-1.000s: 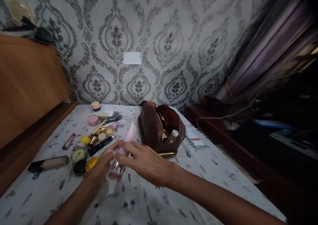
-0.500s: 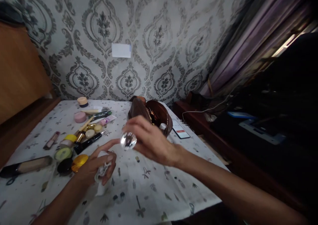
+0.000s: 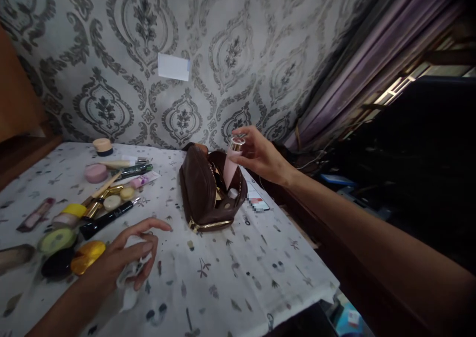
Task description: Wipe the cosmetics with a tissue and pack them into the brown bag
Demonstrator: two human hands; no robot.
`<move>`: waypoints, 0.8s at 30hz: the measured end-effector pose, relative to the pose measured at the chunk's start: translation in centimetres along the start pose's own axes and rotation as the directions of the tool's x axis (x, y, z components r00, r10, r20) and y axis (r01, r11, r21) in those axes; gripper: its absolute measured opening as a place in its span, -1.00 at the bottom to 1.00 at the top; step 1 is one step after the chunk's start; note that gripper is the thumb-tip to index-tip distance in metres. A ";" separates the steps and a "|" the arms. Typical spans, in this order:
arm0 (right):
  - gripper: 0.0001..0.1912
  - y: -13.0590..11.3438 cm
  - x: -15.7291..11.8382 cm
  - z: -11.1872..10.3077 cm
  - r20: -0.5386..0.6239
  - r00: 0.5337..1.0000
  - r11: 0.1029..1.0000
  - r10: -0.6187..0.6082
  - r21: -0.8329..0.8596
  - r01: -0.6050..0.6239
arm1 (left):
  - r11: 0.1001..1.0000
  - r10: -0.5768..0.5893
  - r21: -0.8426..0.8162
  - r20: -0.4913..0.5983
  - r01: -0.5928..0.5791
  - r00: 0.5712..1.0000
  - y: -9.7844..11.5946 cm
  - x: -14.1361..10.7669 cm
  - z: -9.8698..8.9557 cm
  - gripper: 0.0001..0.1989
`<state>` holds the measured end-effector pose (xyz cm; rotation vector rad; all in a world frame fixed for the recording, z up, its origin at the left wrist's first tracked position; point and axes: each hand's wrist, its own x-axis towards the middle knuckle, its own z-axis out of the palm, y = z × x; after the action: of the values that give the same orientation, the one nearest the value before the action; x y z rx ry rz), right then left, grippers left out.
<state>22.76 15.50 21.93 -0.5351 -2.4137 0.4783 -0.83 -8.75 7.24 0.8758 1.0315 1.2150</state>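
My right hand grips a pink cosmetic tube by its shiny cap end. The tube points down into the mouth of a brown zip cosmetic bag, which stands unzipped on the table. A small white-capped item shows inside the bag. Over the table to the left, my left hand curls around a crumpled white tissue, its index finger stretched out. Close by that hand lie a round golden-yellow container and a black round one.
Cosmetics crowd the table's left side: a pink jar, a black tube, a green-lidded jar and several more. A phone lies right of the bag. The patterned white cloth ends at the right edge.
My right hand has moved right and away from me, carrying the tube from beside my left hand to the bag's opening. My left hand still holds the tissue. The view has shifted right.
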 end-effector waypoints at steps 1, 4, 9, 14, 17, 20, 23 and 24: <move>-0.46 0.3 -0.1 0.1 0.040 0.999 1.000 0.015 0.003 -0.015 | 1.000 -0.010 0.001 0.003 0.010 1.000 0.0 0.0 0.1 -0.55; -0.53 1.1 -0.2 0.5 0.102 0.993 0.998 0.059 -0.040 -0.055 | 1.000 -0.030 0.005 0.027 0.030 0.999 0.0 0.0 0.0 -0.56; -0.63 2.5 0.2 0.8 0.119 0.988 0.994 0.096 -0.058 -0.090 | 0.998 -0.065 0.016 0.056 0.065 0.996 -0.3 0.0 0.0 -0.55; -0.59 4.4 0.8 0.4 0.069 0.993 0.995 0.095 -0.008 -0.095 | 0.988 -0.134 0.078 0.019 0.132 0.991 -1.0 0.2 -0.3 -0.55; -0.60 5.1 0.7 0.1 0.105 0.990 0.996 0.093 -0.013 -0.092 | 0.977 -0.177 0.127 0.023 0.173 0.984 -1.9 0.4 -1.2 -0.53; -0.62 5.5 0.5 0.0 0.137 0.986 0.996 0.092 -0.007 -0.092 | 0.967 -0.201 0.170 0.062 0.189 0.978 -2.4 0.4 -1.9 -0.53; -0.62 5.8 0.2 0.1 0.136 0.985 0.993 0.111 0.016 -0.114 | 0.954 -0.233 0.195 0.015 0.226 0.972 -2.0 0.3 -1.8 -0.54; -0.61 5.9 0.1 0.1 0.135 0.984 0.992 0.119 0.023 -0.123 | 0.951 -0.241 0.195 -0.015 0.239 0.970 -1.8 0.3 -1.6 -0.55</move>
<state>24.14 20.59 19.27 -0.6576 -2.5057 0.6216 -1.78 -8.76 5.02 0.8767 1.2277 0.9151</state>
